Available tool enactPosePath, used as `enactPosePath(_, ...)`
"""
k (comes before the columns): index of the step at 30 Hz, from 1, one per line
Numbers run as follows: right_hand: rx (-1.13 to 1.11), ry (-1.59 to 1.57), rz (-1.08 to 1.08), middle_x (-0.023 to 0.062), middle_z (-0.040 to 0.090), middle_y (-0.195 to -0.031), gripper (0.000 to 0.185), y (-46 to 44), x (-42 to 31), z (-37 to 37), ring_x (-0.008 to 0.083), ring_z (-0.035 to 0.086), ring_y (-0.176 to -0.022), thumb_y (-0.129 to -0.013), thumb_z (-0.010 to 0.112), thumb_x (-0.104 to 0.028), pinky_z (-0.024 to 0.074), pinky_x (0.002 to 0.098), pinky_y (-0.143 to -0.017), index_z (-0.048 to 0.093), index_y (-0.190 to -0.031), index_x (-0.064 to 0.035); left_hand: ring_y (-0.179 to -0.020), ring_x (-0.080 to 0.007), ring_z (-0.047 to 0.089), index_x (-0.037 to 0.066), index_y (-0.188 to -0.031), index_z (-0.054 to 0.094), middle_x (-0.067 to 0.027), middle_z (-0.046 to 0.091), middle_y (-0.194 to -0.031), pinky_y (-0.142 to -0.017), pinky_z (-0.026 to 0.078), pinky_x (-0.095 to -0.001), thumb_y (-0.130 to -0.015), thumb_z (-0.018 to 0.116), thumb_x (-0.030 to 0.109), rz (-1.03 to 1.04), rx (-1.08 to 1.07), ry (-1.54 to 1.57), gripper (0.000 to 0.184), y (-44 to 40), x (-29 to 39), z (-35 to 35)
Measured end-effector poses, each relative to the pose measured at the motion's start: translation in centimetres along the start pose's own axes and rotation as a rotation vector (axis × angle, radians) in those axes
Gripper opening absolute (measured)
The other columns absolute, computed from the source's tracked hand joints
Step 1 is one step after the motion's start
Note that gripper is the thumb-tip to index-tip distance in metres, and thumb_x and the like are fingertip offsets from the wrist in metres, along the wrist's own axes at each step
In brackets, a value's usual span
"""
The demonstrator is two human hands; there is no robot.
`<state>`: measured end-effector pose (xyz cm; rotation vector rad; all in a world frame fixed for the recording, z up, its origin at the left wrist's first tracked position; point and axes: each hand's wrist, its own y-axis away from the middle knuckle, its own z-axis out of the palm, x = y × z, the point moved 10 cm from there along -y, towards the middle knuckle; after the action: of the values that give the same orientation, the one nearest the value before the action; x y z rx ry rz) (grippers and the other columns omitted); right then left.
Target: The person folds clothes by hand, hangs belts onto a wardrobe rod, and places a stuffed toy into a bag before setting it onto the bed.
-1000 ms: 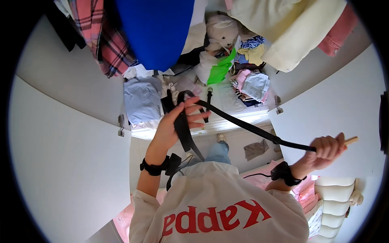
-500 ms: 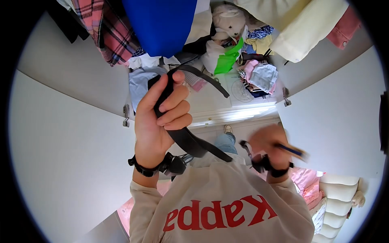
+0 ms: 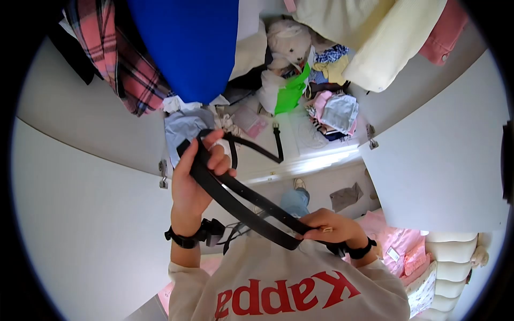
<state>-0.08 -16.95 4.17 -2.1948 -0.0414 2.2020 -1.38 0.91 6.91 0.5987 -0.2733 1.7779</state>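
Note:
My left hand [image 3: 198, 168] is closed around a black belt [image 3: 241, 209], which runs down to the right in two long strands, one with punched holes. My right hand [image 3: 334, 230] pinches the lower right part of the belt, and a small gold-coloured piece shows at its fingers. A thinner dark strap [image 3: 257, 148] with a metal buckle at its end hangs beyond my left hand, over the wardrobe shelf. I cannot tell whether it joins the held belt. Both wrists wear black bands with small devices.
The wardrobe shelf [image 3: 316, 152] holds folded clothes [image 3: 337, 115], a plush toy [image 3: 289, 43] and a green-and-white bag [image 3: 290, 95]. Clothes hang above, including a blue garment [image 3: 187, 48]. White doors stand open on both sides. A grey-brown cloth [image 3: 346, 197] lies on the floor.
My right hand, blurred and apart before, has come in to grip the belt. My left hand has lowered slightly. The belt is now stretched between both hands, and the buckled end shows.

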Motion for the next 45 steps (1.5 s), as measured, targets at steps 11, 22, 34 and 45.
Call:
enactPosePath(11, 0.565, -0.139, 0.163, 0.0008, 0.045, -0.053, 0.028, 4.9, -3.1, -7.0, 0.0059, 0.041, -0.047, -0.084, 0.043, -0.003, 0.0314, 0.0189, -0.045, 0.048, -0.110, 0.0035, -0.079, -0.0246, 0.058, -0.004, -0.095, 0.052, -0.0142, 0.058, -0.083, -0.076, 0.045, -0.0342, -0.092, 0.023, 0.036, -0.137, -0.252, -0.595, 0.049, 0.3, -3.5, -2.4)
enactPosePath(22, 0.684, 0.024, 0.126, 0.0006, 0.045, -0.059, 0.053, 0.4, -2.1, -7.4, 0.0060, 0.040, -0.051, -0.085, 0.042, -0.003, 0.0317, 0.0187, -0.047, 0.018, -0.132, -0.0018, -0.059, -0.0196, 0.047, 0.007, -0.116, 0.043, -0.0098, 0.052, -0.070, -0.060, 0.040, -0.0284, -0.090, 0.038, 0.019, 0.302, -0.287, -1.239, 0.030, 3.3, -3.8, 1.2)
enactPosePath(34, 0.657, -0.465, 0.080, -0.0002, 0.047, -0.067, 0.024, -4.7, 2.5, -6.1, 0.0060, 0.042, -0.057, -0.089, 0.042, -0.016, 0.0347, 0.0180, -0.051, 0.041, -0.109, -0.0041, -0.059, -0.0205, 0.051, 0.020, -0.118, 0.046, -0.0055, 0.049, -0.077, -0.047, 0.039, -0.0306, -0.080, 0.055, 0.014, 0.606, -0.524, -1.623, 0.040, 3.4, -9.6, 5.3)
enactPosePath(45, 0.699, -0.484, 0.105, 0.0000, 0.050, -0.075, 0.030, -4.9, 2.9, -5.8, 0.0053, 0.046, -0.065, -0.087, 0.044, -0.013, 0.0372, 0.0179, -0.055, 0.044, -0.115, -0.0006, -0.053, -0.0146, 0.049, 0.016, -0.104, 0.057, -0.0026, 0.047, -0.068, -0.046, 0.041, -0.0248, -0.067, 0.061, 0.003, 0.571, -0.437, -1.522, 0.040, 2.1, -8.4, 4.4)
